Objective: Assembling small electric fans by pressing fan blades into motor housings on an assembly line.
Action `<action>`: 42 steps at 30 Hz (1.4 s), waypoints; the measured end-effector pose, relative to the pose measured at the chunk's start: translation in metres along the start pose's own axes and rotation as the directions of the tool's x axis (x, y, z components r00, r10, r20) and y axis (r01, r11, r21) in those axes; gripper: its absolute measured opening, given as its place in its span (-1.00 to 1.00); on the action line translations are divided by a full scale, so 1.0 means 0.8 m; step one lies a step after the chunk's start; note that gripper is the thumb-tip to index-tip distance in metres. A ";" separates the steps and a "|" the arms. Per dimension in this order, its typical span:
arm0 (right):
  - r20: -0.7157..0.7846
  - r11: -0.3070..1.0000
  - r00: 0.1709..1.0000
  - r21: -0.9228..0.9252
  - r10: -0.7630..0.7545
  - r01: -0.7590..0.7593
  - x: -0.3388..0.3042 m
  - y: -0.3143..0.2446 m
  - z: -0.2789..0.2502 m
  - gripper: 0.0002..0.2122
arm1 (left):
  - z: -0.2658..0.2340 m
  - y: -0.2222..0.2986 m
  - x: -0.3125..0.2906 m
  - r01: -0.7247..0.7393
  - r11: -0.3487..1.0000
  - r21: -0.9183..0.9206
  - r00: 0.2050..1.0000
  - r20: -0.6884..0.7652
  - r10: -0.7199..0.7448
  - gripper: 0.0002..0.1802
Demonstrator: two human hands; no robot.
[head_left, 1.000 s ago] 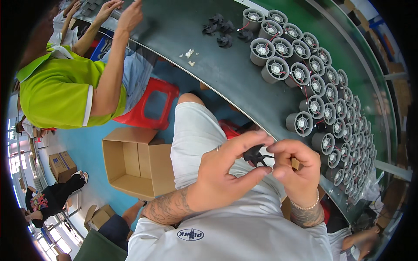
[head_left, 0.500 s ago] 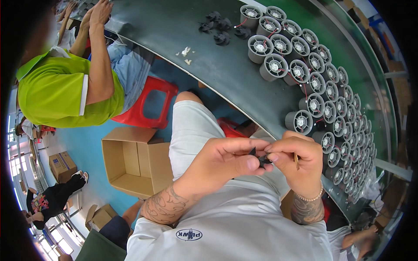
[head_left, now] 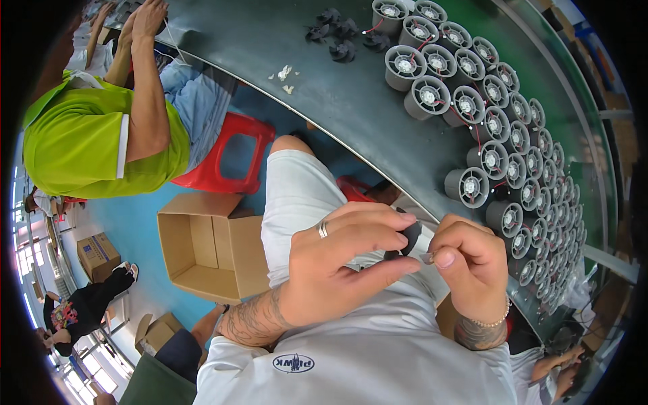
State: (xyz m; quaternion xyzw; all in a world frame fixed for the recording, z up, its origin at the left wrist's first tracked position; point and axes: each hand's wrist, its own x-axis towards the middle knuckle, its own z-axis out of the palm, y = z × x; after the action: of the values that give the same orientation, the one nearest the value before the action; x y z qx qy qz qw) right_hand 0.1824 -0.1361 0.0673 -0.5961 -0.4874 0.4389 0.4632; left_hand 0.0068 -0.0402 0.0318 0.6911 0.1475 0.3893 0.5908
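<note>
My left hand (head_left: 354,253), a ring on one finger, grips a small black fan impeller (head_left: 410,237) between thumb and fingertips. Close by on its right, my right hand (head_left: 469,260) is closed in a pinch. A small blade-like tip (head_left: 428,258) pokes from between that thumb and forefinger, pointing at the impeller; the rest of it is hidden in the hand. Both hands are above my lap, just off the table's near edge. Several loose black impellers (head_left: 343,50) lie at the far side of the dark table (head_left: 317,101).
Rows of grey round fan housings (head_left: 466,187) with red wires fill the table's right side. Whitish scraps (head_left: 285,72) lie on the tabletop. An open cardboard box (head_left: 202,253) stands on the floor at left, near a red stool (head_left: 233,152) with a co-worker in a green shirt (head_left: 101,145).
My left hand has turned over, back upward, bringing the impeller's rounded side into view. My right hand has drawn slightly away to the right, and the small tip now shows at its fingertips.
</note>
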 end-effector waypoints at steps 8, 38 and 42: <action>0.030 0.998 0.998 0.024 0.051 -0.052 0.000 0.000 0.000 -0.89 | 0.001 0.004 0.008 -0.194 0.944 0.266 0.979 -0.014 0.205 -0.58; 0.052 0.992 0.993 0.063 0.103 -0.106 0.001 -0.007 0.008 -0.75 | -0.002 0.004 -0.001 -0.286 0.918 0.274 0.956 0.017 0.293 -0.56; 0.076 0.997 0.995 0.033 0.060 -0.063 0.002 -0.008 0.003 -0.84 | -0.002 0.005 -0.001 -0.279 0.915 0.290 0.958 0.019 0.286 -0.56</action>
State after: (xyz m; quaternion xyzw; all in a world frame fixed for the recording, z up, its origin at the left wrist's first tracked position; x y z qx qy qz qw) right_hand 0.1792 -0.1333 0.0732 -0.5857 -0.4779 0.4834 0.4413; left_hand 0.0039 -0.0408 0.0354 0.7794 0.1085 0.4530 0.4191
